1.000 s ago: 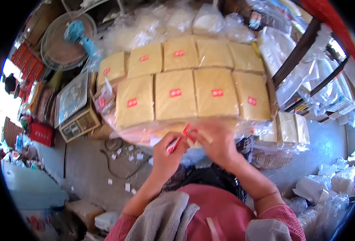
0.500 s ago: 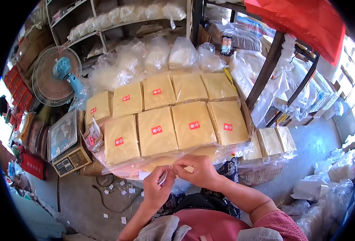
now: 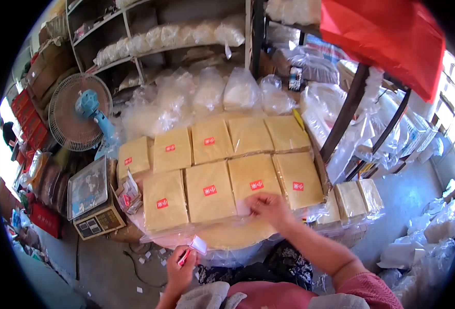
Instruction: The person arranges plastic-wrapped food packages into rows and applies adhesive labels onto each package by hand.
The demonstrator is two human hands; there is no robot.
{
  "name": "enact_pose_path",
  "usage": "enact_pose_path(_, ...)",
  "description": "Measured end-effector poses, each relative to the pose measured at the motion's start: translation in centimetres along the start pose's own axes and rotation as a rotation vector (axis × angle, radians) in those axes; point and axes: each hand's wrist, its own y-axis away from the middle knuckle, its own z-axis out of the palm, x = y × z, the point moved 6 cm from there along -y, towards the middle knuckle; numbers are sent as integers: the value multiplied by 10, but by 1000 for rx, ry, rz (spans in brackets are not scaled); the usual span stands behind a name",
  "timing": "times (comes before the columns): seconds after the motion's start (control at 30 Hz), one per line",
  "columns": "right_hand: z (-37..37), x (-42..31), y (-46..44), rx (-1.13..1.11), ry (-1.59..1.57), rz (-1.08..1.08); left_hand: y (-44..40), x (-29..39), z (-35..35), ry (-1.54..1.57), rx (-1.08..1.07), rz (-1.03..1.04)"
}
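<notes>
My left hand [image 3: 180, 270] is low at the near side of the table, closed on a few small red-and-white stickers [image 3: 198, 244] that stick up past the fingers. My right hand [image 3: 269, 210] hovers at the front row of tan packs, thumb and fingers pinched at a small pale piece of paper [image 3: 243, 207], blurred by motion. Just beyond its fingers lies a tan pack [image 3: 254, 165] in clear plastic with a red sticker [image 3: 257, 185]. Beside it is another stickered pack [image 3: 207, 175]. In the back row, the two rightmost packs [image 3: 250, 135] show no sticker.
A scale-like box [image 3: 91, 195] and a blue fan [image 3: 86, 105] stand at the left. Filled plastic bags [image 3: 209, 90] line the table's back. A dark post [image 3: 345, 113] rises at the right, under a red sheet [image 3: 387, 41]. Paper scraps [image 3: 140, 289] litter the floor.
My hands were together near my lap and have parted. The right went forward and right to the packs; the left moved down and left with the stickers. The view has shifted slightly.
</notes>
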Motion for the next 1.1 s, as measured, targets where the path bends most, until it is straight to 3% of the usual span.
enact_pose_path(0.1,-35,-7,-49,28,213,-47,13,-61,-41,-978,-655,23)
enact_pose_path(0.17,-60,2,-107,133,307,-22,29,-91,-60,-1245,-843,37)
enact_pose_path(0.2,-71,-7,-139,206,491,-188,30,-99,-63,-1381,-938,55)
enact_pose_path(0.33,-86,-60,-234,375,1077,-646,-14,-57,-20,-392,-531,-333)
enact_pose_path(0.4,-82,-63,-261,396,1363,-890,-42,-39,5,-167,-390,-307)
enact_pose_path(0.5,-79,1,-287,84,1635,-879,-84,-11,30,107,-246,-234)
enact_pose_path(0.63,-59,-37,-212,463,1395,-1088,-113,-6,54,609,-75,-177)
enact_pose_path(0.7,-37,-56,-177,113,1301,-624,-117,-5,68,737,-67,-154)
enact_pose_path(0.77,-13,-60,-116,39,859,-341,-113,4,81,823,-51,-130)
enact_pose_path(0.83,15,-58,-63,-93,630,-534,-106,14,93,867,-28,-108)
enact_pose_path(0.9,34,-62,-22,-136,598,-543,-99,17,102,922,-144,-72)
enact_pose_path(1.1,40,-19,11,-76,287,-254,-67,21,118,1029,-297,-125)
